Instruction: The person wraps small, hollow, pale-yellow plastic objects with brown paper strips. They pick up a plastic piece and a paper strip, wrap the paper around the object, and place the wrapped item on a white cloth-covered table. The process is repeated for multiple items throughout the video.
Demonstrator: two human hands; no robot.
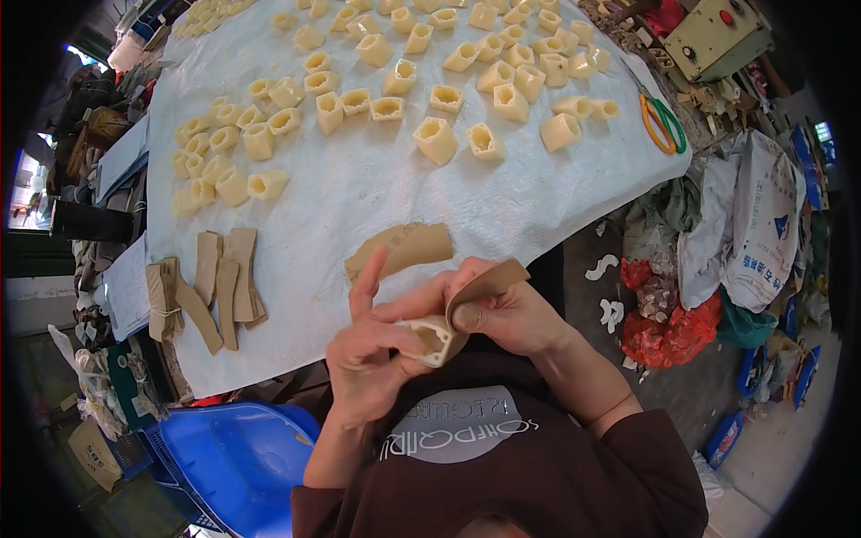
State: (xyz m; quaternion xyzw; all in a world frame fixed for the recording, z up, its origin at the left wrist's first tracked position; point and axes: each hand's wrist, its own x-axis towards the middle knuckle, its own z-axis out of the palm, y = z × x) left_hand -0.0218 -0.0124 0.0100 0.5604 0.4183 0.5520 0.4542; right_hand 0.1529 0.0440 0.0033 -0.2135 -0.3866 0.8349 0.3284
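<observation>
Between both hands, over my lap at the table's near edge, is a hollow cream plastic shoe heel (437, 348), its open end turned toward me. Thumb and fingers of my left hand (360, 363) grip it from the left, while the index finger points up. My right hand (520, 321) pinches a brown leather strip (489, 281) against the heel's right side; the strip's free end curls up and away to the right. Just beyond my hands, a wider curved brown piece (408, 247) lies flat on the white table cover (332, 204).
Many similar cream heels (436, 142) spread over the table's far half. Several brown strips (238, 278) lie in a bunch at the left. Scissors with orange and green handles (656, 125) rest at the right edge. A blue plastic chair (242, 457) stands lower left; bags (673, 336) lie right.
</observation>
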